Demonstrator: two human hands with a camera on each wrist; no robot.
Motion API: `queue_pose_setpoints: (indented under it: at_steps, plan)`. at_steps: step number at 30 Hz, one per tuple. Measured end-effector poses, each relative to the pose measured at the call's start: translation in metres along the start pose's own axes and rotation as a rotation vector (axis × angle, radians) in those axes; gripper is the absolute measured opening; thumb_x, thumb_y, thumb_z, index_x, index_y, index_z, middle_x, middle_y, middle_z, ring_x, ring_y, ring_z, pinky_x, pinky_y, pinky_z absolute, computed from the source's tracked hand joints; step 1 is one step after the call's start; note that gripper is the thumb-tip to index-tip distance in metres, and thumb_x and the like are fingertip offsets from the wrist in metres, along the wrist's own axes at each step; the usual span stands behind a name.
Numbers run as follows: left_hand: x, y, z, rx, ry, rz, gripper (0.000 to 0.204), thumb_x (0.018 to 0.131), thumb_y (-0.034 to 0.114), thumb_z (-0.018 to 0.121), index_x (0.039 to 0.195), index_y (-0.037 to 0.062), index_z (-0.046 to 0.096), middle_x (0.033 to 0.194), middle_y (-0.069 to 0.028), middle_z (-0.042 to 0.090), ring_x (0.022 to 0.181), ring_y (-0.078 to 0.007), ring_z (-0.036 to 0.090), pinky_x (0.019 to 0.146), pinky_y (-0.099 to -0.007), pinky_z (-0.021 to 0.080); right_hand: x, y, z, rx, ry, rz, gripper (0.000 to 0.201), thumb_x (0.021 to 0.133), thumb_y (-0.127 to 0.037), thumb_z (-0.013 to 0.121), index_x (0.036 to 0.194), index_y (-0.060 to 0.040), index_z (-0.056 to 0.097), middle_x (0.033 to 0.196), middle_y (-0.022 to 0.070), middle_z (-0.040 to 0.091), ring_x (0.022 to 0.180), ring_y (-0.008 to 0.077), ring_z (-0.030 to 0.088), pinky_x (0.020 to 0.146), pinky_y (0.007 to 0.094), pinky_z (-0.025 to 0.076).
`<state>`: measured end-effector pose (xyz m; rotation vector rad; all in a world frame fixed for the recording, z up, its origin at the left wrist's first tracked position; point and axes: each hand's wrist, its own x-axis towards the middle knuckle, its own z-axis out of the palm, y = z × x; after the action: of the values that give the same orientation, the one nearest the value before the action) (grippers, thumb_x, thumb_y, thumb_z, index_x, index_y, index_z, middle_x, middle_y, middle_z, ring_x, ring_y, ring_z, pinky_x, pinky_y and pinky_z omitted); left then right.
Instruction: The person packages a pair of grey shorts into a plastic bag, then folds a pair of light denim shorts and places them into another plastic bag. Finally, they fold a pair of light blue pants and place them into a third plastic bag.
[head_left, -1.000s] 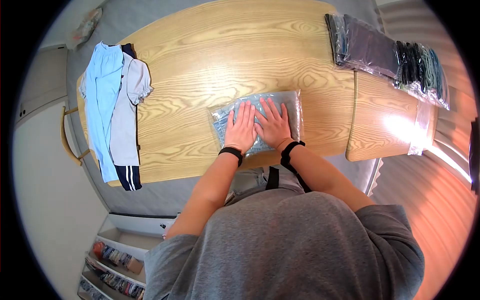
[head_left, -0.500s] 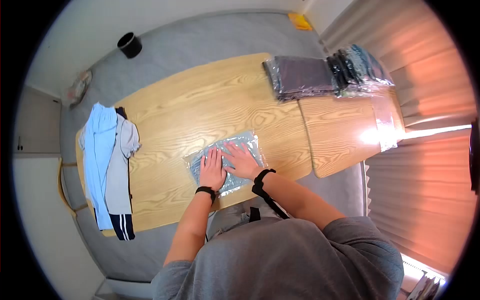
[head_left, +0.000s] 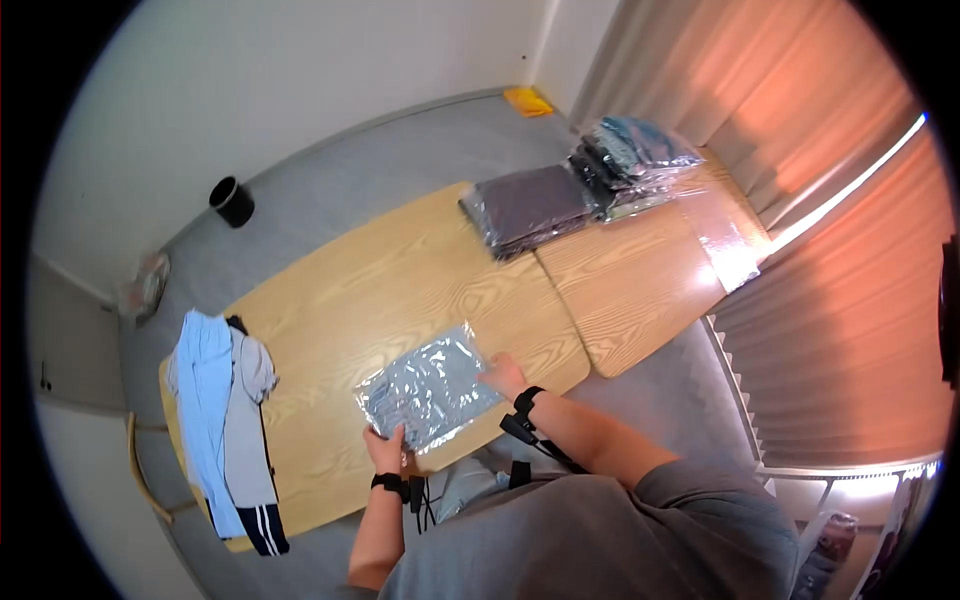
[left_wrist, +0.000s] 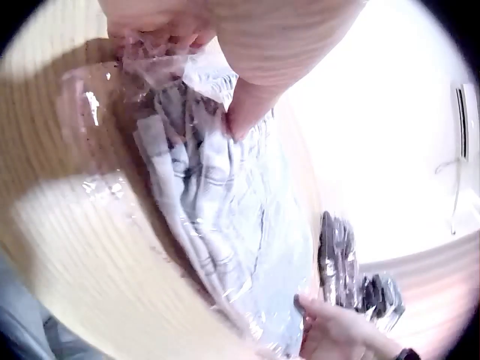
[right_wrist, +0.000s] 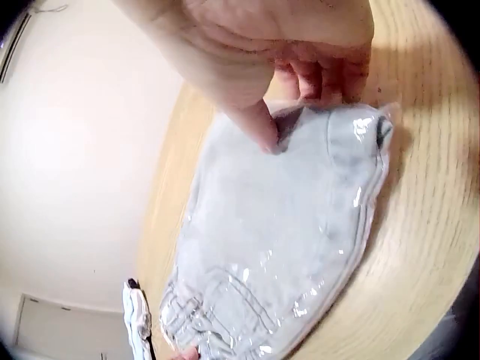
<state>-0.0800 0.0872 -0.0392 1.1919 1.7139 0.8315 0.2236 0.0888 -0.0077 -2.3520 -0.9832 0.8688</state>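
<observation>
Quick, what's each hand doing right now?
Left hand: holding one end of the bagged garment, thumb on top.
Right hand: holding its opposite end likewise.

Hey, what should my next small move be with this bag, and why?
I'd probably lift the bag a little, keeping it level: your left hand grips one end and your right hand the opposite one, so both can share the weight. The bagged clothes farther right look like a likely place for it.

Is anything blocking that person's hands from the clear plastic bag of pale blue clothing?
Nothing visible: the left hand and right hand grip opposite ends of the clear plastic bag of pale blue clothing.
</observation>
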Motion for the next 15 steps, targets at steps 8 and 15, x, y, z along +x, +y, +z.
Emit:
queue_pose_setpoints:
  at_steps: [8,15]
  plan:
    - [-0.006,0.036,-0.002,-0.214,-0.182,-0.329,0.029,0.078,0.009,0.068,0.098,-0.0001,0.049,0.089,-0.0095,0.059,0.074,-0.0151,0.056,0.064,-0.0297,0.047,-0.005,-0.014,-0.037,0.177,-0.33,-0.046,0.035,0.072,-0.024,0.069,0.091,0.0032,0.061,0.082,0.0172,0.063,0.081,0.0283,0.061,0.072,0.0351,0.047]
    - [-0.036,0.1,0.005,-0.205,-0.15,-0.324,0.024,0.083,0.012,0.062,0.1,0.0008,0.05,0.092,-0.0062,0.058,0.075,-0.0131,0.055,0.062,-0.0267,0.044,0.002,-0.03,-0.094,0.201,-0.424,-0.395,0.036,0.078,-0.012,0.063,0.109,0.0021,0.054,0.092,0.0127,0.063,0.086,0.0172,0.059,0.075,0.0305,0.046]
